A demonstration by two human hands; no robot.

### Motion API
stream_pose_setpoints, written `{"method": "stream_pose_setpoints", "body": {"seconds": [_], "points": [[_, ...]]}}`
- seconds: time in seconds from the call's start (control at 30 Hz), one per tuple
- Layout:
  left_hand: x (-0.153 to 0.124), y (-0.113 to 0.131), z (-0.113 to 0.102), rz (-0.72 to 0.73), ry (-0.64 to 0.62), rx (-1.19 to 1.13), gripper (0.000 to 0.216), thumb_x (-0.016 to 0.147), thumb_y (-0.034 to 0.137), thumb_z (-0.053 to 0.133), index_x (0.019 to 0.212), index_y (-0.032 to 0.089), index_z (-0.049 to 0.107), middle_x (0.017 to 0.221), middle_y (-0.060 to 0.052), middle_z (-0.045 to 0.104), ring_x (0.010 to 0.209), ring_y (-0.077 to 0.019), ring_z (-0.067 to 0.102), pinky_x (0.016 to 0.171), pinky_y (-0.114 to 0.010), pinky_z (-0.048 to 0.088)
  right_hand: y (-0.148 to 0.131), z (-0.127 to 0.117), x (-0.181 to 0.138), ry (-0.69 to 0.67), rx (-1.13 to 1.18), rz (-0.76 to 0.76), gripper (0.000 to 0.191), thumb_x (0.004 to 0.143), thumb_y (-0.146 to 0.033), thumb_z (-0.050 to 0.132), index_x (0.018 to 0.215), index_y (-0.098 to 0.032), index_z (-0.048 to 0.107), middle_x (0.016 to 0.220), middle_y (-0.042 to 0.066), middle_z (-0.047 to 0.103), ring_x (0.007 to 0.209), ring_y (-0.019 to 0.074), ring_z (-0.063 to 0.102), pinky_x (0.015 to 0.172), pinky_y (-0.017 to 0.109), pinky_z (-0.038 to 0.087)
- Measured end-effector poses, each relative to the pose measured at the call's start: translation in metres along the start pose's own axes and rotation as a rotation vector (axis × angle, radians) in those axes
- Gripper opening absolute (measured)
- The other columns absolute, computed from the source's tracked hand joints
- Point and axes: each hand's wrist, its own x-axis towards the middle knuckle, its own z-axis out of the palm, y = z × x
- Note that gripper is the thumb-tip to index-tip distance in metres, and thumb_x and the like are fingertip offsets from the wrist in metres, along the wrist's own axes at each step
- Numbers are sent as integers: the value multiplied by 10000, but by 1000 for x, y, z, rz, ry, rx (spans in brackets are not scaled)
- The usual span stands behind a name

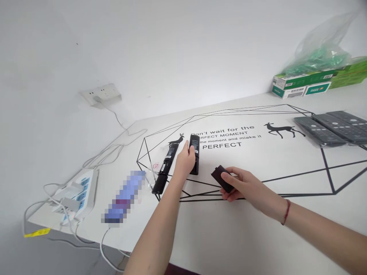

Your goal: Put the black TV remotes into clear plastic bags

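My left hand [185, 159] grips a black remote control [195, 143] that lies back side up on the white table, a label showing near its far end. Held between thumb and fingers of my right hand [236, 183] is a small dark battery cover [221, 177], raised to the right of that remote. Left of my left hand lies a second black remote control [165, 168], back side up on a clear plastic wrapper. Palm and fingers hide part of the held remote.
Several wrapped remotes [323, 130] lie at the right. Behind them, green-and-white boxes [304, 84] carry a plastic bag [321, 49]. On the left are a pixelated phone-like object [124, 198], a power strip [88, 194] with plugs, loose cables [109, 149] and a wall socket [101, 94].
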Motion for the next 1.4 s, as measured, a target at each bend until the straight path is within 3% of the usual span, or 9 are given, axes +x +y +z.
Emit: {"method": "stream_pose_setpoints", "body": {"seconds": [0.13,0.4,0.53,0.67,0.8,1.0,1.2,1.27,1.4], "points": [[6,-12,-5,-33,-4,373,481,927,312,308,1343,121,459,1192,-161,633,1099,-283,581,917,-378,413,0,-1,0,-16,-1,-3,398,837,-527,581,1012,-170,577,740,47,674,638,141,650,659,291,555],[2,-14,-6,-51,43,545,426,915,250,292,1188,130,596,1168,-198,585,1001,-286,608,853,-395,438,0,-1,0,-17,-4,-3,389,842,-535,566,990,-175,572,729,41,672,623,148,651,635,300,546],[-2,-11,-4,-55,37,609,434,874,372,401,1140,119,630,1182,-195,548,1074,-318,552,858,-396,440,3,2,1,0,-61,-20,375,851,-544,537,965,-187,545,724,31,662,587,140,627,583,286,515],[-5,-10,-3,-32,-4,674,488,841,339,449,1287,159,535,1201,-164,538,1094,-307,521,856,-379,440,9,6,-1,-22,-230,-94,312,876,-516,488,900,-207,520,733,14,643,559,137,595,540,281,474],[-3,-12,-5,-33,0,675,445,865,273,412,1290,273,543,1184,-137,540,1068,-293,532,864,-388,426,12,9,-7,21,-583,-263,200,901,-398,434,831,-229,515,656,-9,587,537,146,537,492,272,380],[-2,-14,-9,-77,-3,719,444,856,242,410,1267,311,564,1190,-134,525,1062,-332,521,854,-436,416,15,4,-3,55,-915,-512,149,882,-321,450,865,-223,561,803,50,614,776,216,577,667,347,458],[-3,-14,-12,-135,5,710,438,857,238,407,1261,322,556,1224,-126,515,1099,-347,497,875,-484,390,22,-7,7,225,-1058,-558,233,882,-361,469,1030,-213,570,913,86,634,863,266,561,741,412,448],[-2,-16,-13,-148,12,708,432,860,241,405,1257,319,557,1233,-128,511,1103,-351,491,869,-491,388,21,-9,7,221,-1108,-549,264,891,-361,457,1100,-227,548,881,75,633,808,255,574,699,391,446],[-1,-18,-13,-148,24,711,418,865,242,409,1250,297,561,1235,-130,508,1102,-349,486,869,-488,387,14,-8,2,145,-1209,-522,209,919,-350,410,970,-244,583,742,44,621,641,218,562,590,343,404]]}}
